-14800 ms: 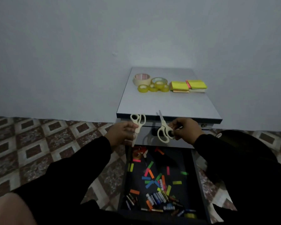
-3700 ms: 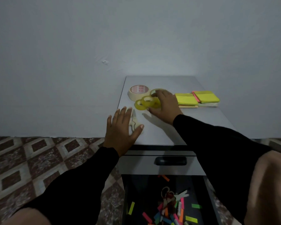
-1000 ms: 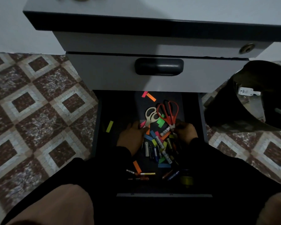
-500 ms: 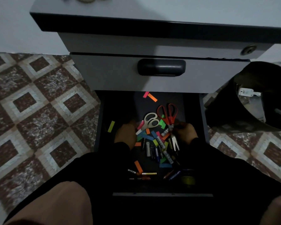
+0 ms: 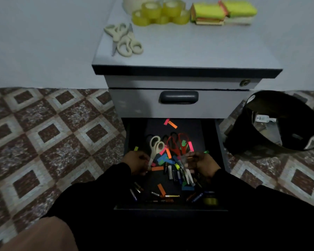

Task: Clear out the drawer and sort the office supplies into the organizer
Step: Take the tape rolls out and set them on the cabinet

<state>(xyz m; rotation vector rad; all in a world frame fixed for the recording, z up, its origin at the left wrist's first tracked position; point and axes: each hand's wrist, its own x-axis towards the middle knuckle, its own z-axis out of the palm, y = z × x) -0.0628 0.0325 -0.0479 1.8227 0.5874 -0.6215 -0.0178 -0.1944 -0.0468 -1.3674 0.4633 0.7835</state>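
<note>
down in the open bottom drawer, our left hand curls its fingers around the blade end of the cream-handled scissors, whose loops point away from us toward the back of the drawer. our right hand pinches the red-handled scissors near the pivot, with the red loops lying ahead of the hand and the pale blades angled back toward us, slightly apart. between the two hands lie coloured paper strips in blue, orange, pink and green, and just nearer us a cluster of batteries. more batteries are scattered along the drawer's near edge, with a small yellow tape roll in the near right corner. above, on the cabinet top, we see two more cream scissors stacked at the left edge, yellow tape rolls behind them, and pads of sticky notes to the right. a black bin stands on the patterned tile floor, just right of the cabinet.
</note>
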